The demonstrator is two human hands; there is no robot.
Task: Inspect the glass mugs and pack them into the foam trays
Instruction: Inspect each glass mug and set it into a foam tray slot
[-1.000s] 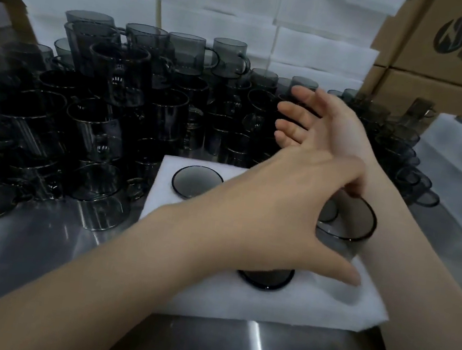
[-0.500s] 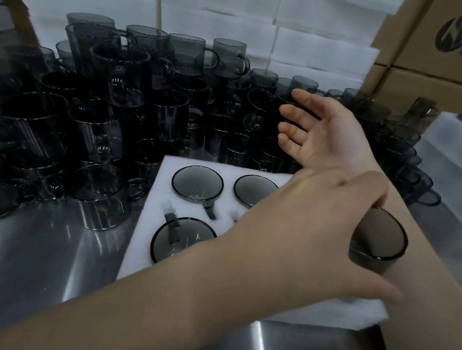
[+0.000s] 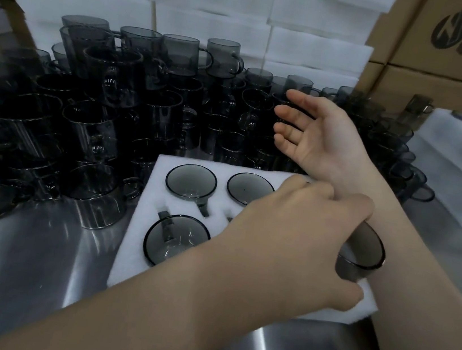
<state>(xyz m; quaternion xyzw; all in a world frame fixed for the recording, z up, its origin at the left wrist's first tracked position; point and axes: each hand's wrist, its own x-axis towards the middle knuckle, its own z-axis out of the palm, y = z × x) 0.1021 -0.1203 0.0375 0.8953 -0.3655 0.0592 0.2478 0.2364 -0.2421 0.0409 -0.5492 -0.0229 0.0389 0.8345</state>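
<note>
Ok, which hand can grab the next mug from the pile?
The right hand: it is open, right at the pile of glass mugs. The left hand is busy gripping a mug over the foam tray.

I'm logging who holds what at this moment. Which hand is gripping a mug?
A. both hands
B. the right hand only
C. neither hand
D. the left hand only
D: the left hand is curled round a dark mug at the right end of the foam tray, while the right hand is open with straight fingers, holding nothing, beside the stacked mugs.
</note>
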